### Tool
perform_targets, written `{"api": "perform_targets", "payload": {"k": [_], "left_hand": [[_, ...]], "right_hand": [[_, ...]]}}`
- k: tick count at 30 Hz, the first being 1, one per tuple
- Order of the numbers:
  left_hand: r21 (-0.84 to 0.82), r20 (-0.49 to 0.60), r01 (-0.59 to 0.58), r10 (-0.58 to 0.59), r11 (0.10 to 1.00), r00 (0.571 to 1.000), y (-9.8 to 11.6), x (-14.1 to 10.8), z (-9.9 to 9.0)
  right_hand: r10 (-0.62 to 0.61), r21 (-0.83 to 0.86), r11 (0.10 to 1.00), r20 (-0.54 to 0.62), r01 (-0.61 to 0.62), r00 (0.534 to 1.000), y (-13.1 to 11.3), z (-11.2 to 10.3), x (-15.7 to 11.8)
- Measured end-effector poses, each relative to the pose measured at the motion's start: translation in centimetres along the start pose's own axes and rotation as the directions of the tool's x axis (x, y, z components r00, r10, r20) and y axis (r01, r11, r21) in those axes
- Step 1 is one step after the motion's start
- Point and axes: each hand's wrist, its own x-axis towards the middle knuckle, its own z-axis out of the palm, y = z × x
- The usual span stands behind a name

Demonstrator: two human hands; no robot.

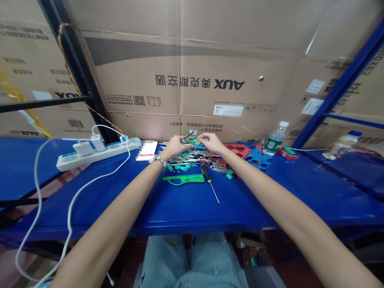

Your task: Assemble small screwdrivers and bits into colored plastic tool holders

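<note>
Your left hand [175, 146] is closed, fingertips pinched on a dark slim piece [186, 137] angled toward the right hand [211, 143]. The right fingers are drawn close together; you cannot tell whether they grip a part. Both hands sit directly over the pile of metal and green parts [192, 158]. For steady fingertip work, brace both wrists and keep the dark slim piece's tip in sight. The green handle shell [192, 179] and yellow-collared screwdriver [206, 173] lie nearer you; keep the sleeveless forearms off them. Red shells [240, 150] and blue shells [258, 159] lie to the right; avoid dragging them.
</note>
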Motion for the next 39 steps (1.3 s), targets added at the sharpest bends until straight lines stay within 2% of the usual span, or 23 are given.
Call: {"api": "perform_targets", "payload": {"k": [5,8,12,15,18,22,26,30,33,36,39], "left_hand": [[-0.091,-0.041,-0.004,0.000,0.996,0.999,0.4,0.7,1.8],[-0.111,-0.059,-0.028,0.022,0.993,0.998,0.4,0.9,1.8],[-0.220,-0.089,-0.080,0.061,0.972,0.994,0.1,0.9,1.1],[-0.300,-0.107,-0.095,0.065,0.949,0.992,-0.1,0.9,0.9],[-0.321,-0.119,-0.086,0.049,0.943,0.992,-0.2,0.9,1.1],[-0.327,-0.117,-0.078,0.042,0.942,0.992,-0.4,1.1,1.4],[-0.355,-0.126,-0.065,0.021,0.933,0.992,-0.3,1.5,1.6],[-0.390,-0.100,-0.080,0.044,0.917,0.994,-0.2,1.3,1.7],[-0.451,-0.053,-0.132,0.121,0.883,0.991,-0.1,0.8,1.6],[-0.465,0.008,-0.169,0.195,0.869,0.981,-0.3,0.4,1.2],[-0.438,0.027,-0.165,0.197,0.884,0.980,-0.6,0.3,0.7]], "right_hand": [[0.003,-0.002,1.000,-0.001,-0.003,1.000,0.5,0.2,-0.4],[0.034,-0.066,0.997,-0.046,-0.037,0.998,0.7,0.4,-0.7],[0.052,-0.130,0.990,-0.014,-0.053,0.999,0.6,0.5,-1.1],[0.046,-0.046,0.998,0.019,-0.045,0.999,0.4,0.6,-1.3],[0.069,0.064,0.996,0.005,-0.069,0.998,0.2,0.8,-1.3],[0.199,0.278,0.939,0.038,-0.202,0.979,-0.5,0.7,-1.6],[0.270,0.295,0.907,0.137,-0.300,0.953,-1.3,0.7,-2.1],[0.377,0.279,0.863,0.199,-0.421,0.905,-1.9,1.0,-2.3],[0.432,0.270,0.833,0.227,-0.483,0.873,-2.3,1.1,-2.1],[0.409,0.235,0.852,0.262,-0.469,0.874,-2.7,1.0,-1.8],[0.376,0.174,0.894,0.207,-0.413,0.903,-2.7,0.8,-1.5]]}}
